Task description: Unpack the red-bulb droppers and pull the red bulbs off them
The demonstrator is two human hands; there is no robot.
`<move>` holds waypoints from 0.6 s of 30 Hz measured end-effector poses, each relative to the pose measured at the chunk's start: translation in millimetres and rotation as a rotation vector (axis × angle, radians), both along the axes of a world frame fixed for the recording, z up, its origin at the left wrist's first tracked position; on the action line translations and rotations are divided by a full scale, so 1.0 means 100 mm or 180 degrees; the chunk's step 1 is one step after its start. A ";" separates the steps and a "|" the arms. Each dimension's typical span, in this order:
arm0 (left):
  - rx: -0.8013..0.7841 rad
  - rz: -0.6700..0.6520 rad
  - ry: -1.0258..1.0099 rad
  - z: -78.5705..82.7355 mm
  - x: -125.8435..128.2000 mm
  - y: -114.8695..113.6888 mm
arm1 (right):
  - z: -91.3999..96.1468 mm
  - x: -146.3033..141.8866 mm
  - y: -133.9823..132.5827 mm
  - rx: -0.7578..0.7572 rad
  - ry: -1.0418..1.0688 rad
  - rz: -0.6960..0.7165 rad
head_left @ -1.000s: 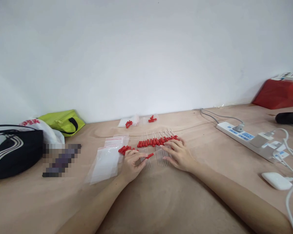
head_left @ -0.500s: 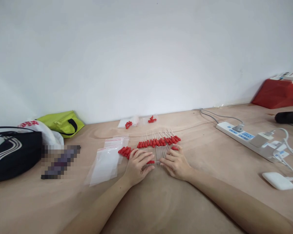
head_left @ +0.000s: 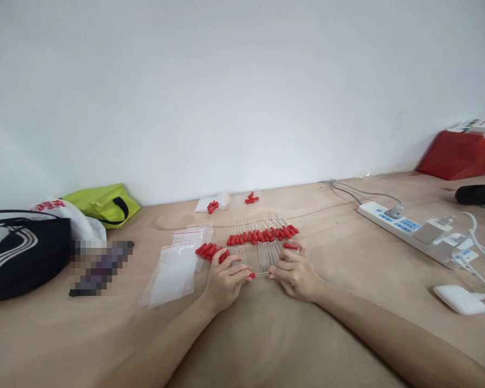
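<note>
Low over the table, my left hand (head_left: pixel 227 277) pinches a red rubber bulb (head_left: pixel 252 275) that sits on the end of a thin clear dropper tube (head_left: pixel 262 274). My right hand (head_left: pixel 297 274) has its fingers closed round the tube's other end. Beyond them lies a row of droppers with red bulbs (head_left: pixel 258 236), their tubes pointing to the wall. Loose clear tubes (head_left: pixel 269 253) lie between the hands, partly hidden by the fingers. A pile of loose red bulbs (head_left: pixel 208 250) touches my left fingers, and one more bulb (head_left: pixel 291 246) lies by my right fingertips.
Clear zip bags (head_left: pixel 173 275) lie left of my left hand. Two bags with red bulbs (head_left: pixel 213 206) are near the wall. A power strip (head_left: pixel 404 229) with plugs and a white charging case (head_left: pixel 461 299) stand right. Several bags, one black (head_left: pixel 28 258), sit far left.
Both hands have drawn slightly towards me with the dropper. My left fingers have curled from flatter to a pinch on the bulb, so more of the tubes and bulbs show.
</note>
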State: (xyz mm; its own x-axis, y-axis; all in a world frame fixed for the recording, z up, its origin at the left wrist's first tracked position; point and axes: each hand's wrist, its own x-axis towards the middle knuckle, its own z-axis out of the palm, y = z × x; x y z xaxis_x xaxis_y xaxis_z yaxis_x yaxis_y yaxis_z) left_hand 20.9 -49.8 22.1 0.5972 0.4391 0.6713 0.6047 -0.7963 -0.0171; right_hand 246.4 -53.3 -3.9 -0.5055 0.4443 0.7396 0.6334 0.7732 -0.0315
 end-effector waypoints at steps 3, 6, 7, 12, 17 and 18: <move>0.0051 0.0211 -0.0145 -0.01 -0.15 0.04 | -0.01 0.14 0.01 -0.0157 0.0198 -0.0269; 0.0053 0.0399 -0.0255 -0.03 -0.27 0.04 | 0.00 0.20 0.03 -0.0293 0.0457 -0.0535; 0.0028 0.0419 -0.0287 -0.04 -0.28 0.04 | 0.01 0.17 0.03 -0.0305 0.0504 -0.0591; -0.0143 0.0489 -0.0632 -0.10 -0.24 0.06 | 0.08 -0.15 0.05 -0.0428 0.0300 -0.0853; -0.0119 0.0784 -0.0813 -0.11 -0.28 0.10 | 0.11 -0.50 0.11 -0.0445 -0.0127 -0.1073; -0.0135 0.0836 -0.0830 -0.10 -0.30 0.10 | 0.11 -0.55 0.12 -0.0470 -0.0187 -0.1129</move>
